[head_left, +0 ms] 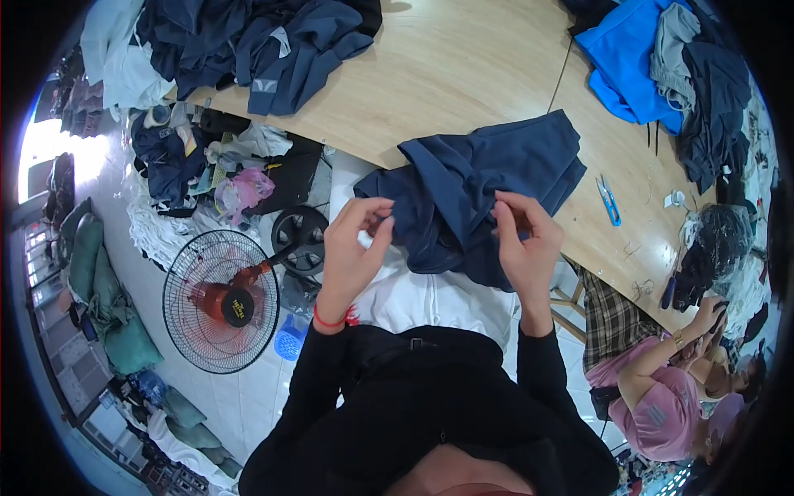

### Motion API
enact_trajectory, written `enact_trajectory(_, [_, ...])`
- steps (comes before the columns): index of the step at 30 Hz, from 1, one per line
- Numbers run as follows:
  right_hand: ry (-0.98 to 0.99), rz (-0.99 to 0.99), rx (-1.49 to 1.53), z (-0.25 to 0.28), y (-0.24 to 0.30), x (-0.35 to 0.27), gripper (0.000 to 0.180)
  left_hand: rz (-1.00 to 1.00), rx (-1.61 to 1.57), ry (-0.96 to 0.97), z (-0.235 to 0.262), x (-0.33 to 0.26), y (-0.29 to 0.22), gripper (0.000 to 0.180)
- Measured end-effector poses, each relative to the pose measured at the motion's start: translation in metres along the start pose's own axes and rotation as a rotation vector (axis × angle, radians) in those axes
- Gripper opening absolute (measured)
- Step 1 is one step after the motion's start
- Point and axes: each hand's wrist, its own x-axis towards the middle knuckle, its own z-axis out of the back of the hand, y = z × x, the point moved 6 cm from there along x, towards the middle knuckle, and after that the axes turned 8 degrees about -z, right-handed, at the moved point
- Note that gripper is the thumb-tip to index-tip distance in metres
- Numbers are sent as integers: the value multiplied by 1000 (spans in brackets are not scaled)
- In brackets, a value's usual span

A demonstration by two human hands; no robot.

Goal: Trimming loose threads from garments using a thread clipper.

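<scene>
A dark navy garment (521, 153) lies bunched over the table's near edge, its lower folds hanging over my lap. My left hand (357, 248), with a red string bracelet at its wrist, is at the left side of the cloth. Its thumb and fingers are curled close together in a pinch. On the other side, my right hand (528, 244) pinches thumb and forefinger together just over the folds. Whatever lies between the fingertips of either hand is too small to make out. Blue-handled thread snips (609, 202) rest to the right of the garment.
More navy garments (306, 58) are heaped at the far left of the table (463, 66). Blue clothing (637, 54) is piled at the far right. A standing fan (223, 302) is at my left. Someone in a pink shirt (662, 413) works at the right edge.
</scene>
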Motion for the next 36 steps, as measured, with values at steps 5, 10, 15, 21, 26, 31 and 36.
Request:
enact_trajectory(5, [240, 236, -149, -48, 21, 1, 27, -21, 60, 215, -52, 14, 0, 31])
enact_trajectory(10, [140, 237, -262, -51, -10, -15, 30, -29, 110, 270, -65, -1, -5, 33])
enact_trajectory(15, [213, 74, -235, -41, -45, -11, 36, -115, 204, 226, -66, -4, 8, 24])
enact_trajectory(21, [219, 324, -324, -60, 14, -12, 48, 305, -347, 73, -57, -7, 44, 10])
enact_trajectory(26, [182, 240, -453, -62, -32, 5, 35, 535, -1092, -285, -43, -11, 39, 18])
enact_trajectory(31, [380, -585, 782, -31, -76, 16, 17, 655, -1475, -238, -24, -24, 67, 33])
enact_trajectory(36, [394, -787, 1404, -6, -54, 14, 30, 593, -1935, -200, -15, -31, 70, 40])
